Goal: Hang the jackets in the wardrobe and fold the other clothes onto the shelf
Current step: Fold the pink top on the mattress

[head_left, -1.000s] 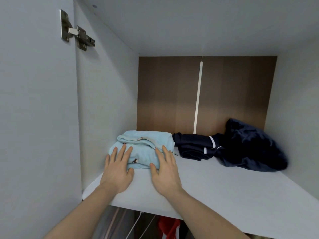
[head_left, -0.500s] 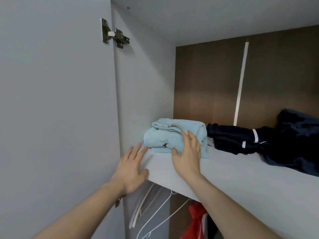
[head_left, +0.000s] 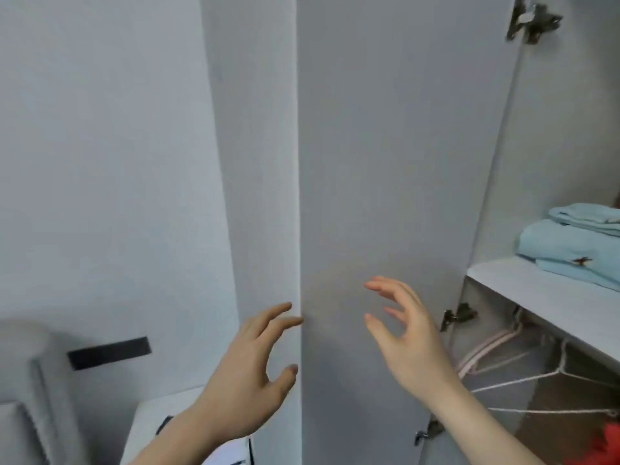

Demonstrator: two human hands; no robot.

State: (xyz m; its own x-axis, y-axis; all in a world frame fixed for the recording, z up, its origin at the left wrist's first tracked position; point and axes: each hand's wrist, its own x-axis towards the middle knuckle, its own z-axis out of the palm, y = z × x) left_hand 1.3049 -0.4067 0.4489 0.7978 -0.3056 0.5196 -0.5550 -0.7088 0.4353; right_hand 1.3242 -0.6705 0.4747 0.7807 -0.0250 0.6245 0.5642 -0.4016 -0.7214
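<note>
The folded light blue clothes (head_left: 573,245) now lie alone at the left end of the shelf (head_left: 523,286), at the far right. Both hands have left them. The left hand (head_left: 250,374) and right hand (head_left: 402,333) hang empty, fingers apart, before the open wardrobe door (head_left: 385,162). I judge this garment finished; hangers (head_left: 496,360) wait below.

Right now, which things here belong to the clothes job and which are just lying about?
Job: folded light blue clothes, shelf, hangers, wardrobe door, red garment.
Lying about: grey upholstered furniture, black wall strip.
</note>
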